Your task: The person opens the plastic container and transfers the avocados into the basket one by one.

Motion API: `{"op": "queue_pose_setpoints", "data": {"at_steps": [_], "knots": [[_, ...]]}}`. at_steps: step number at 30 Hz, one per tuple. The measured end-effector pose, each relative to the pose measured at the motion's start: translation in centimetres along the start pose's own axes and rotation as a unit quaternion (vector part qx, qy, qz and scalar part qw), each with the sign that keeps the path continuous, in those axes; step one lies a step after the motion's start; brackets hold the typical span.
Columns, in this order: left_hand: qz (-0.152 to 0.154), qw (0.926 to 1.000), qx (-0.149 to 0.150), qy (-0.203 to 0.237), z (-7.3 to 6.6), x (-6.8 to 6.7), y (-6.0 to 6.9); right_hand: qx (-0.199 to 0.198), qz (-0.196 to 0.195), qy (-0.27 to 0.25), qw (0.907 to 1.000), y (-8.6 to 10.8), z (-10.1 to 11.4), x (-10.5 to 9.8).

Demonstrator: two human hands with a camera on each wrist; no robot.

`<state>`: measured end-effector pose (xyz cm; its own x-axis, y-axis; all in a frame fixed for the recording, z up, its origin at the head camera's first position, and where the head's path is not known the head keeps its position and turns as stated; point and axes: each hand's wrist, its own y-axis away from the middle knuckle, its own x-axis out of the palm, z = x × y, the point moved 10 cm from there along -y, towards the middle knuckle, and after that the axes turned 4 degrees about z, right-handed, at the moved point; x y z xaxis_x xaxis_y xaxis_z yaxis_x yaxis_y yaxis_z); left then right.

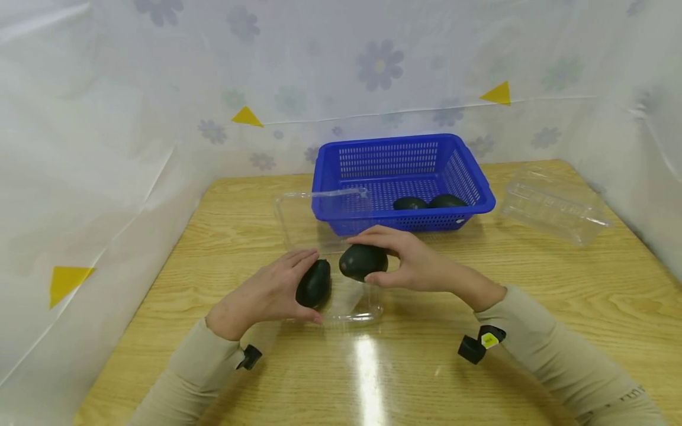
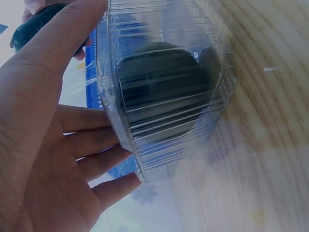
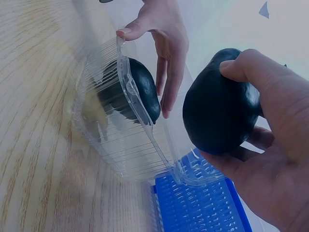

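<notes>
A clear plastic clamshell box (image 1: 354, 310) sits on the table, its lid (image 1: 325, 219) folded back toward the basket. Inside its left part lies a dark green avocado (image 1: 314, 285), seen through the ribbed wall in the left wrist view. My left hand (image 1: 272, 290) rests at the box's left side, its fairly straight fingers (image 2: 104, 164) touching the rim and the thumb across the near edge. Above the box's right part, my right hand (image 1: 407, 260) holds a second avocado (image 3: 219, 104) between thumb and fingers, apart from the first one.
Behind the box stands a blue plastic basket (image 1: 399, 142) with two avocados (image 1: 447, 201) in its front right part; the box lid overlaps its left front in view. Another clear plastic box (image 1: 554, 207) lies at the back right. White flowered sheeting (image 1: 341, 71) surrounds the wooden table (image 1: 426, 378).
</notes>
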<state>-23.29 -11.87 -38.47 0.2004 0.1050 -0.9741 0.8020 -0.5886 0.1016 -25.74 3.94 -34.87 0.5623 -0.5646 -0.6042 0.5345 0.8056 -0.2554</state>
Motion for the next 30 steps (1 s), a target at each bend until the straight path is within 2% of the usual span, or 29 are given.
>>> {"op": "queue_pose_setpoints", "data": {"at_steps": [12,18,25,30], "knots": [[-0.006,1.0,0.002,0.002,0.0,-0.1,0.0,0.074,-0.02,-0.03,0.9966,0.8,-1.3,-1.6],[-0.011,0.9999,0.007,-0.001,0.0,-0.1,0.0,0.086,-0.035,-0.041,0.9949,1.4,-1.5,-2.4],[-0.013,0.9999,0.009,-0.001,0.0,-0.1,0.0,0.098,-0.045,-0.085,0.9905,1.9,-1.9,-3.1],[-0.013,0.9999,0.009,-0.001,0.0,0.0,0.1,0.106,-0.053,-0.08,0.9897,2.3,-1.9,-3.6]]}}
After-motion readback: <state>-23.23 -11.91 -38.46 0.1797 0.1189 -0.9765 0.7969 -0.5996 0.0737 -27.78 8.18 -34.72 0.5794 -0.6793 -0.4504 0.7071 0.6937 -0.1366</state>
